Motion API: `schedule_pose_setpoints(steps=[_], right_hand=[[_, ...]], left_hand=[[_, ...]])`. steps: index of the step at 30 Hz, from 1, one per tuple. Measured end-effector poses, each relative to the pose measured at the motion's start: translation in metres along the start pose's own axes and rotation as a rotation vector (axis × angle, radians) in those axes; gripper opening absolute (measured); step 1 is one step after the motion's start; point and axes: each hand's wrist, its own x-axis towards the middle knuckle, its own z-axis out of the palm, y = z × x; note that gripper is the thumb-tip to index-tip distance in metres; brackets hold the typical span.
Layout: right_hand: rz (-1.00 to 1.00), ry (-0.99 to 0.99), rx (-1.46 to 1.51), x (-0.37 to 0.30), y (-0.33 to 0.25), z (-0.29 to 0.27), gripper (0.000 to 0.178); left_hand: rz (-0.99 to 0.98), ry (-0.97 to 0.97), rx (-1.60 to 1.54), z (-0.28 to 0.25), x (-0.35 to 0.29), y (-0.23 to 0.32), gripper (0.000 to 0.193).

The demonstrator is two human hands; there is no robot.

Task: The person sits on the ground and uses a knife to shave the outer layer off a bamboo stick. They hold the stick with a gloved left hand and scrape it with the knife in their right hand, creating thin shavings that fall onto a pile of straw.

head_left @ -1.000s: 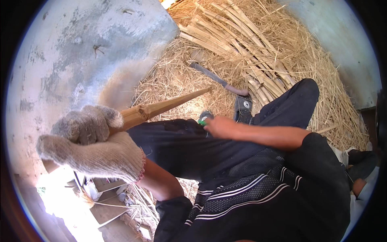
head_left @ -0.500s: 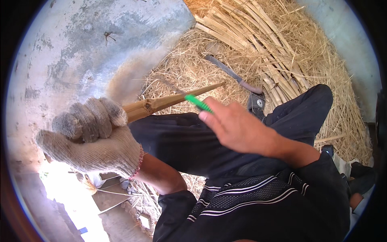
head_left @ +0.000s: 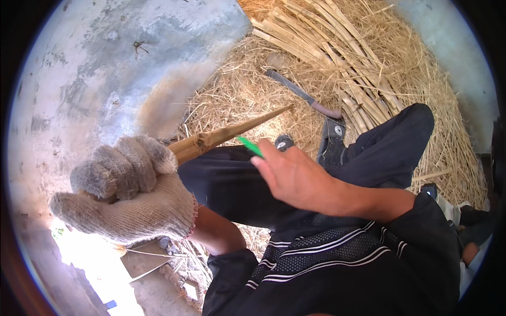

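Note:
My left hand (head_left: 124, 187), in a dirty knitted glove, is closed round the thick end of a bamboo strip (head_left: 221, 136). The strip slants up to the right across my lap, with a knot along it and a thin far end. My bare right hand (head_left: 300, 176) is closed on a green-handled knife (head_left: 250, 146), just below and beside the strip past the knot. Most of the handle is hidden in my fingers, and the blade cannot be made out clearly.
Thin shavings (head_left: 232, 79) cover the floor. A large curved blade with a brown handle (head_left: 298, 90) lies on them, near my shoe (head_left: 332, 137). Several split bamboo strips (head_left: 358, 79) lie beyond. A worn plaster wall (head_left: 105, 68) stands at the left.
The right hand and knife have come slightly down and left, nearer my body. The gloved left hand has shifted a little right and down with the bamboo strip.

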Motion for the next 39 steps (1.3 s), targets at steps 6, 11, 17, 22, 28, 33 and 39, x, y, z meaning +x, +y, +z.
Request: schedule_pose_setpoints(steps=[6, 11, 17, 22, 28, 33, 39], right_hand=[[0.121, 0.043, -0.101, 0.011, 0.059, 0.022, 0.024], [0.023, -0.028, 0.024, 0.002, 0.017, 0.003, 0.026], [0.129, 0.078, -0.02, 0.02, 0.071, 0.035, 0.022], [0.025, -0.016, 0.013, 0.029, 0.047, 0.028, 0.025], [0.066, 0.009, -0.019, 0.049, 0.087, 0.043, 0.023], [0.072, -0.015, -0.067, 0.051, 0.078, 0.04, 0.025], [0.149, -0.016, -0.12, 0.049, 0.111, 0.042, 0.024]], left_hand=[[0.034, 0.19, 0.168, 0.021, -0.002, 0.003, 0.054], [0.073, 0.124, 0.176, 0.01, -0.01, 0.002, 0.054], [0.074, 0.292, 0.24, 0.019, 0.0, -0.001, 0.053], [0.02, 0.235, 0.197, -0.009, 0.009, -0.001, 0.052], [0.02, 0.356, 0.214, -0.002, 0.018, -0.01, 0.056], [0.078, 0.393, 0.225, -0.009, 0.024, -0.014, 0.055], [0.039, 0.383, 0.238, -0.01, 0.023, -0.013, 0.055]])
